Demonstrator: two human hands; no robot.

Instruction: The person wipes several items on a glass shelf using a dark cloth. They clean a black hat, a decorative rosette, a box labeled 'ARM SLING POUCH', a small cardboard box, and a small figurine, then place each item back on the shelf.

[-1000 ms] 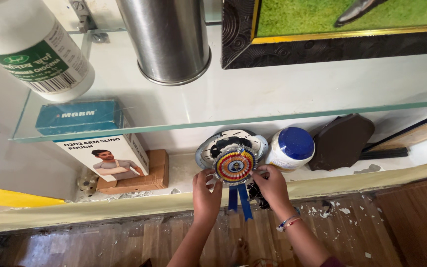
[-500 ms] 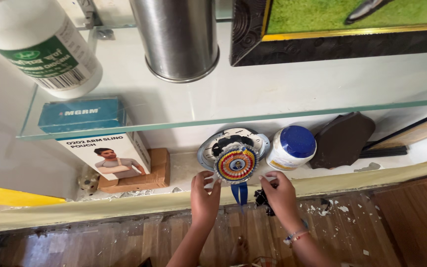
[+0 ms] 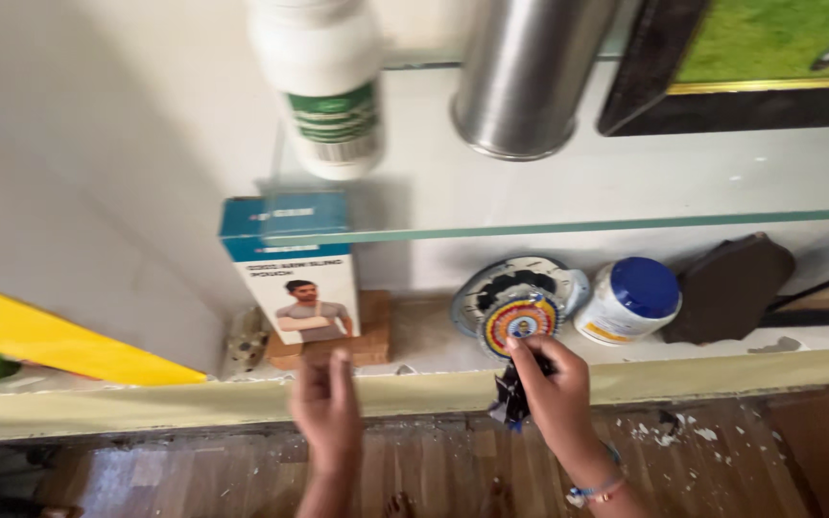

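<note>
A round multicoloured paper rosette leans against a round grey plate-like disc on the lower shelf. My right hand pinches the rosette's lower edge, and its dark blue ribbon hangs below my fingers. My left hand is blurred and holds nothing. Its fingers point up toward a white and blue carton with a picture of a person on it. A small brown cardboard box lies behind the carton.
A white jar with a blue lid and a dark brown plaque stand right of the rosette. The glass shelf above carries a white bottle, a steel cup and a framed picture. A yellow board is at left.
My left hand has let go of the rosette and moved left toward the carton. My right hand has closed on the rosette's lower edge. The camera has swung left.
</note>
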